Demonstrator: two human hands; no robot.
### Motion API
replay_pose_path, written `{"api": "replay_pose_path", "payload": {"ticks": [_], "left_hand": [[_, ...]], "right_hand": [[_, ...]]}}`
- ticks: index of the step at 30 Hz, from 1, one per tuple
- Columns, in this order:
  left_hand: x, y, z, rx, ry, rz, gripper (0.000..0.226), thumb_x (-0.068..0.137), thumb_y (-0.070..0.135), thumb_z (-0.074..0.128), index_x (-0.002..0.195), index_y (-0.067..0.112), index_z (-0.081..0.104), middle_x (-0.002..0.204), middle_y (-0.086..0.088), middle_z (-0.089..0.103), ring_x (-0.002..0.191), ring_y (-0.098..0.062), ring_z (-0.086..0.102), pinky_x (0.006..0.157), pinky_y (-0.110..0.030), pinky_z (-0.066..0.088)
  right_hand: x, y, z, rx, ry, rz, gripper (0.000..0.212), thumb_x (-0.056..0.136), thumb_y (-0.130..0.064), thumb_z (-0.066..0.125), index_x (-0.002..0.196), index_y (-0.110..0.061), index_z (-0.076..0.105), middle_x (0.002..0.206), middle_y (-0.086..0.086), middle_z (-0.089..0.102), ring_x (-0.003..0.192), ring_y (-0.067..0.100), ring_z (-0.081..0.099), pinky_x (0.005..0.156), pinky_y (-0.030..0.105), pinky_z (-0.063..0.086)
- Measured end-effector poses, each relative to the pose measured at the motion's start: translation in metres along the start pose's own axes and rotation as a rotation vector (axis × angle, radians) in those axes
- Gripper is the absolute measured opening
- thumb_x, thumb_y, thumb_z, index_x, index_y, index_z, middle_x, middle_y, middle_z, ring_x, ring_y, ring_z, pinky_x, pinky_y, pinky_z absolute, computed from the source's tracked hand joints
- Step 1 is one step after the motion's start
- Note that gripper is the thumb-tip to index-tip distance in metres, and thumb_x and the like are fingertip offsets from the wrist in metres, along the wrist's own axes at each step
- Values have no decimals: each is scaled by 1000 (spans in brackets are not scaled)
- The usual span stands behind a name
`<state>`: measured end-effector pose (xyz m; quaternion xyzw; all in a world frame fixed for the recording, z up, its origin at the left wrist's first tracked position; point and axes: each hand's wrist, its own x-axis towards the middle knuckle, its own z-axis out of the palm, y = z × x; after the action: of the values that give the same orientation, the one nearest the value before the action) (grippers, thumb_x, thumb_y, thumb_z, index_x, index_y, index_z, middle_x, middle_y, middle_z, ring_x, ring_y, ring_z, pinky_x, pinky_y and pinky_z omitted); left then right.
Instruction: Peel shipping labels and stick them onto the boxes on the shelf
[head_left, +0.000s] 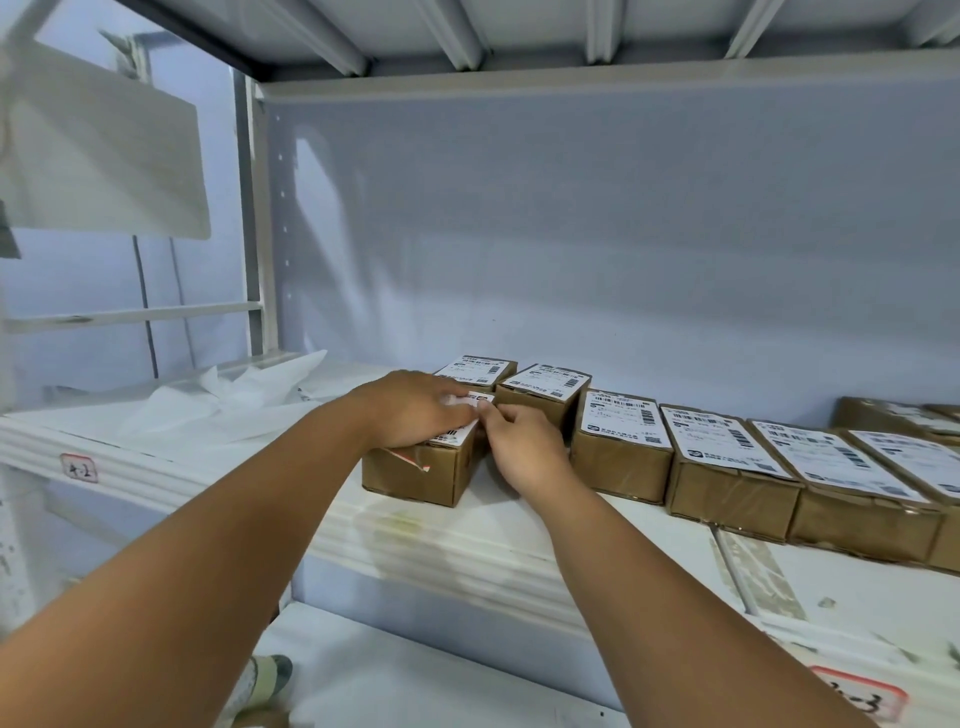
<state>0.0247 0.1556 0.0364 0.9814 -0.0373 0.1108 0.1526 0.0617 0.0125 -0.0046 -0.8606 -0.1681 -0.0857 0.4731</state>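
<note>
A small brown cardboard box (426, 470) sits near the front of the white shelf (467, 540). A white shipping label (460, 434) lies on its top, mostly hidden under my left hand (415, 410), which lies palm down across it. My right hand (519, 441) is at the box's right edge, its fingertips pinching the label's far right corner. To the right runs a row of several brown boxes (621, 447) with labels stuck on their tops.
Crumpled white backing papers (244, 395) lie on the shelf's left part. Two more labelled boxes (545, 389) stand behind my hands. The shelf's grey back wall (571, 234) is close behind. Red-bordered tags (79, 467) mark the front rail.
</note>
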Motion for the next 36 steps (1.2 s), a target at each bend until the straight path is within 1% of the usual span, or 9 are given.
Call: {"api": "replay_pose_path", "payload": {"ticks": [5,8,13,19,24,28,32,34,36], "left_hand": [[-3,-2,5,350,636,158,47,91,42,28,78,18,67,74,0,64,64,-23,58,54,-26,39],[-21,5,15,272,893,141,45,90,38,34,67,16,65,60,0,61,48,-25,55,51,-23,30],[-40,0,43,124,741,77,53,77,65,36,80,23,68,81,5,66,78,-22,58,63,-29,40],[-37,-1,47,160,705,118,41,74,50,44,85,19,68,83,2,65,79,-26,60,82,-38,42],[-39,0,47,236,667,133,41,75,44,41,89,17,68,87,0,66,82,-28,61,89,-46,41],[-41,-1,50,275,691,165,39,74,38,40,93,15,66,92,-2,66,87,-29,61,98,-49,33],[-42,12,49,353,793,369,29,80,26,46,91,9,66,95,-9,66,85,-32,61,86,-41,41],[-42,34,52,286,701,402,28,81,19,43,95,8,64,99,-10,63,82,-33,61,68,-41,50],[-36,58,61,101,539,348,29,84,10,44,109,9,59,111,-10,58,89,-34,60,67,-42,51]], "right_hand": [[-3,-2,-1,-6,14,1,38,97,-42,43,126,-21,57,126,-1,60,116,20,53,83,24,35],[-3,-3,-2,4,28,-17,35,96,-41,46,122,-21,58,124,-1,61,113,19,54,84,24,36],[-5,-4,-1,24,46,-14,21,93,-33,51,110,-25,62,109,1,66,100,20,61,89,32,47],[-15,-11,-3,-64,101,-58,19,90,-22,50,102,-24,66,101,-1,69,95,18,63,85,33,51],[-32,-22,-9,-441,322,-286,22,91,-21,45,100,-18,64,99,4,67,98,24,58,72,32,45],[-44,-15,-21,-722,360,-545,24,83,-17,53,102,-13,67,102,7,66,104,29,51,82,36,41],[-55,-11,-55,-846,275,-430,49,81,-22,52,129,-22,50,127,4,49,123,26,35,103,38,20],[-58,-9,-72,-902,270,-354,57,79,-24,52,135,-27,41,132,3,43,127,25,31,107,41,15],[-58,-5,-85,-948,233,-260,61,77,-24,51,136,-28,37,134,5,41,129,27,30,110,45,13]]}}
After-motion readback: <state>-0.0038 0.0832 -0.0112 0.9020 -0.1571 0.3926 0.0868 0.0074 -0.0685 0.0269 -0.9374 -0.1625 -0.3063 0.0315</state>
